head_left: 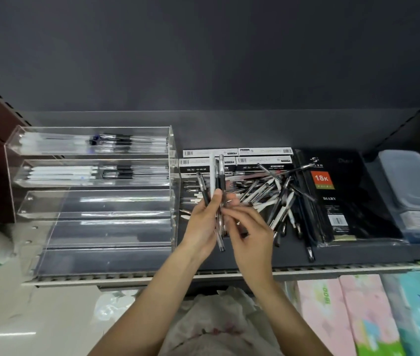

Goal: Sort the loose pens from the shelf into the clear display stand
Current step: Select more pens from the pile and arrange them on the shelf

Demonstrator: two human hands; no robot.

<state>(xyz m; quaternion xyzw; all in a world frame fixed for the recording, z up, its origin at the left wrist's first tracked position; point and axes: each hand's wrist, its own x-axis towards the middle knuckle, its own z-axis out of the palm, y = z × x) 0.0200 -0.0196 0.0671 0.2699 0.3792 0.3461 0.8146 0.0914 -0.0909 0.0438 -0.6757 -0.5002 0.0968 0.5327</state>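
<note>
Several pens [216, 181] stand upright, gripped between both hands [226, 222].

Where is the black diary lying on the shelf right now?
The black diary lies flat right of centre, between the loose pen pile and the plastic box.

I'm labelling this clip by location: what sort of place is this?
Probably a stationery aisle in a shop: a clear display stand on a retail shelf, barcoded pen boxes, a wrapped diary, and packaged tissues below.
</note>
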